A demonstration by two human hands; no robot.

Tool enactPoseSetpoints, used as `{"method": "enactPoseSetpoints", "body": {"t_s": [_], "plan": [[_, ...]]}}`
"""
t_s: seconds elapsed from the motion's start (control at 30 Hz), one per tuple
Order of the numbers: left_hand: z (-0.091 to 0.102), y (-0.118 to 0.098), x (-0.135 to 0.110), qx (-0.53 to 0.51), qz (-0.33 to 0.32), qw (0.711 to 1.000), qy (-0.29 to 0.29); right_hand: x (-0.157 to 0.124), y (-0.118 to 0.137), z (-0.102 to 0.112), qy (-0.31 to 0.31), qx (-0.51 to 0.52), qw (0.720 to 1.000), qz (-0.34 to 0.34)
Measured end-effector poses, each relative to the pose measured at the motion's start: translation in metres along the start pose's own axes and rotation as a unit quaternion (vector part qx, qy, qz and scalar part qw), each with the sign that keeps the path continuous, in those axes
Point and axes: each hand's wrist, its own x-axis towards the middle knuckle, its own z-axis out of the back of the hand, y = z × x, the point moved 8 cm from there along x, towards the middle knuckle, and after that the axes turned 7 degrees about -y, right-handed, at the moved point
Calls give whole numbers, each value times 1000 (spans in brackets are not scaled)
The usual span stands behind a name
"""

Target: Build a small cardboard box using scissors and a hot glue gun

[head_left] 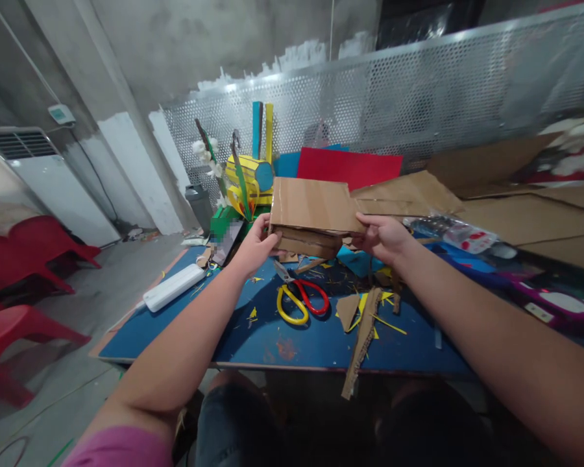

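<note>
Between my two hands a piece of folded brown cardboard point(311, 202), shaped like a shallow box, is held above the blue table point(253, 340). My left hand point(263, 235) grips its left edge, thumb in front, fingers partly hidden behind. At its right corner my right hand point(379, 235) pinches the cardboard with the thumb on top; some fingers are hidden. Below it lie scissors point(299, 295) with one red and one yellow handle. A torn cardboard strip point(365, 337) hangs over the front table edge, beside a small cardboard scrap point(347, 311) and yellow slivers.
At the back stand a yellow striped craft piece point(243, 175) and a red sheet point(350, 167). A white power strip point(174, 287) lies left. To the right are a clear plastic bottle point(467, 235) and large cardboard sheets point(555, 224). Red chairs point(43, 243) stand on the left.
</note>
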Motion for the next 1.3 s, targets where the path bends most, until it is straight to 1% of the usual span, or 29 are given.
{"method": "enactPoseSetpoints", "body": {"t_s": [0.13,0.27,0.37,0.53,0.77,0.87,1.0,1.17,1.3], "plan": [[0,2,0,-65,17,998,2,2,-6,-1,-4,-20,1000,1],[-1,5,1,-135,54,989,17,4,-13,-1,-8,8,1000,-24],[-1,8,2,-160,75,984,16,4,-15,0,-17,28,999,-39],[1,13,5,-144,74,987,-5,1,-12,-1,-19,36,998,-37],[1,14,5,-140,69,988,1,-3,-13,-4,-18,62,996,-56],[1,14,5,-138,69,988,4,-3,-13,-4,-24,66,996,-49],[1,17,5,-139,82,987,6,-4,-12,-5,-30,67,996,-47],[6,17,8,-120,83,989,-22,-5,-11,-6,-35,56,997,-41],[10,19,10,-126,111,986,-21,-7,-8,-8,-25,50,998,-33]]}}
